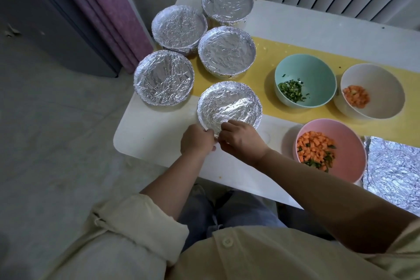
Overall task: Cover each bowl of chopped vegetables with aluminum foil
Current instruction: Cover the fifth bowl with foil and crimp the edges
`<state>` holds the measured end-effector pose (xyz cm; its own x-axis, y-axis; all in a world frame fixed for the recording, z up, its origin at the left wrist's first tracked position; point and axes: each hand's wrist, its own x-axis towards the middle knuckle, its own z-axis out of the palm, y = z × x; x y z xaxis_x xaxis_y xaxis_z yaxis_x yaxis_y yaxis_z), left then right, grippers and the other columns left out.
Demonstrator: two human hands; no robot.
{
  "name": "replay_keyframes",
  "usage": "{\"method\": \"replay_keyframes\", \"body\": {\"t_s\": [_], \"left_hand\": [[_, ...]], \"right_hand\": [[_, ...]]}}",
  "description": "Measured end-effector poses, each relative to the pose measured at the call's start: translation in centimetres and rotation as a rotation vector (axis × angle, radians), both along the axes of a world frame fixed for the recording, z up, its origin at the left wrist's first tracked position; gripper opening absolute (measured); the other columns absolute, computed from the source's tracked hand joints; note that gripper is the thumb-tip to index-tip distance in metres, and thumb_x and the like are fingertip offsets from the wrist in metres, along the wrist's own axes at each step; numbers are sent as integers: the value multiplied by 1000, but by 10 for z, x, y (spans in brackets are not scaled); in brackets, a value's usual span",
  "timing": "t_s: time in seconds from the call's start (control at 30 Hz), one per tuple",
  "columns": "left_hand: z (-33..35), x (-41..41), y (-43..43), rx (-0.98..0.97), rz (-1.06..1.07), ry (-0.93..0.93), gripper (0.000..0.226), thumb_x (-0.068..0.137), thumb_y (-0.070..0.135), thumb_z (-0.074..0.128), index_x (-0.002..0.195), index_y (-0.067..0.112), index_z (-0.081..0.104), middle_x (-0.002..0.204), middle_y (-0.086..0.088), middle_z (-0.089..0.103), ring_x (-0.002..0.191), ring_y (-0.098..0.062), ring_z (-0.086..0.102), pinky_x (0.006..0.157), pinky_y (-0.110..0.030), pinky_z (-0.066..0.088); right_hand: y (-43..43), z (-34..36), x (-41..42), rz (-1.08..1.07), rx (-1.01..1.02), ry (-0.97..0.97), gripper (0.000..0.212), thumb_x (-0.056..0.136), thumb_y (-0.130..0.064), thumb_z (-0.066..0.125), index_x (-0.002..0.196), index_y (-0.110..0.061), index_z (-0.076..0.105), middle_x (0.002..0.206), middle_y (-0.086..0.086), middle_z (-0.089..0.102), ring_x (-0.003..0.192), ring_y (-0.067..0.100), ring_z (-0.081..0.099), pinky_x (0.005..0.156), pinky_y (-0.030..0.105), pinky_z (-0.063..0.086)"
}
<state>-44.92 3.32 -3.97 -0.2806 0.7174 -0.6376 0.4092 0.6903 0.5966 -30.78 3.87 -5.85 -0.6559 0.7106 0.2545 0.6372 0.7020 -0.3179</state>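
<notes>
Left hand and right hand met at the near rim of the foil-covered bowl, fingers curled and pinching the foil edge there; the fingertips themselves were mostly hidden. This bowl stood near the left front corner of the table. Right of it, by the front edge, sat the uncovered pink bowl and a spare foil sheet. Farther back were the open mint bowl and white bowl. Four finished bowls lined the left edge toward the far corner. Probable faults: excess pull at the pinch could tear the thin foil, and pulling toward the body could drag the bowl toward the front edge.
</notes>
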Motion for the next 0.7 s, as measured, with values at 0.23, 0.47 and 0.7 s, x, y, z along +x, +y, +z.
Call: {"method": "replay_keyframes", "body": {"t_s": [0.23, 0.47, 0.7], "left_hand": [[2, -3, 0, 7, 2, -34, 18, 88, 18, 53, 85, 7, 67, 73, -4, 74, 59, -20, 73, 76, -44, 61], [1, -5, 5, 13, -22, -17, 21, 85, 16, 57, 85, -1, 70, 66, -10, 73, 64, -22, 73, 79, -44, 60], [8, -16, 15, -26, -49, -12, 18, 86, 13, 58, 85, 0, 70, 66, -10, 73, 58, -24, 73, 72, -43, 62]], "right_hand": [[0, 0, -2, 9, -13, -3, 19, 76, -1, 64, 60, -7, 57, 65, 8, 51, 57, 27, 48, 47, 33, 41], [-3, 0, -6, -32, -21, 30, 26, 85, -13, 48, 63, -8, 61, 67, 7, 53, 59, 27, 51, 48, 34, 45], [-7, 4, 15, -19, -90, 18, 27, 72, -24, 83, 83, -6, 65, 79, 9, 59, 72, 30, 57, 58, 35, 47]]}}
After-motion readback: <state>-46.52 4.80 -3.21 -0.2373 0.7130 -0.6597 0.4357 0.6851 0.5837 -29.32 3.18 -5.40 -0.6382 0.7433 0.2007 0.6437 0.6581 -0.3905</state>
